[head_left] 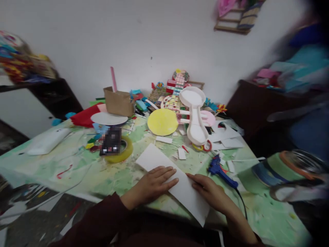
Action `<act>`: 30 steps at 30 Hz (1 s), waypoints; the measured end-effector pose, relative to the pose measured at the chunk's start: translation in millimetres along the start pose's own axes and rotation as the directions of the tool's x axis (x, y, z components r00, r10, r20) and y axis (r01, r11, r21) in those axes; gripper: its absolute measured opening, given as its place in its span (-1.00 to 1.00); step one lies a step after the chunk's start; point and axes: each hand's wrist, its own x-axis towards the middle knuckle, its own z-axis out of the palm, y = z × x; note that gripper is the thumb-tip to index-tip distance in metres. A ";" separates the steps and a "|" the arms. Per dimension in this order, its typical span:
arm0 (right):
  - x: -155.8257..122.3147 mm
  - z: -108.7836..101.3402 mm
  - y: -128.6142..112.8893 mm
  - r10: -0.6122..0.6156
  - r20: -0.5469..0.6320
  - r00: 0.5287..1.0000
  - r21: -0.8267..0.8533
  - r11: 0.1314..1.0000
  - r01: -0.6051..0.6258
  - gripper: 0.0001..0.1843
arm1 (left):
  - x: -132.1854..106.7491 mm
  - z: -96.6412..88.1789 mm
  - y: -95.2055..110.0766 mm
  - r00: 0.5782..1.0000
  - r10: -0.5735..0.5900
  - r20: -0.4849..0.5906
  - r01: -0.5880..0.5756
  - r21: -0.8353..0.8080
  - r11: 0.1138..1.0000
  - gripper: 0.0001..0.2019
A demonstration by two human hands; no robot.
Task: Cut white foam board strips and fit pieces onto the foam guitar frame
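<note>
A stiff-looking white sheet of paper or card [156, 158] lies slantwise at the table's near edge, one corner reaching past the edge toward me. My left hand [154, 183] rests flat on its left part, fingers stretched out. On the sheet's right side is my right hand [212, 192], its index fingertip on the paper and the other fingers curled in. Whatever those fingers may hold is hidden. Just beyond my right hand lies a blue glue gun [222, 171] with a black cord. Small white cut pieces [182, 154] are scattered past the sheet.
A roll of yellowish tape [125, 152] sits left, a blurred-out dark object on it. Behind are a yellow disc [162, 122], a white dumbbell-shaped tray [196, 118], scissors [207, 145] and a cardboard box [118, 102]. A green can [267, 171] stands right; a white device [48, 141] lies far left.
</note>
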 end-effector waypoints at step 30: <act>45.0 45.4 -21.3 -0.112 -0.066 0.992 -0.356 0.931 0.081 -0.53 | 18.9 10.4 -15.6 0.860 -0.245 0.448 0.349 -0.165 0.922 -0.17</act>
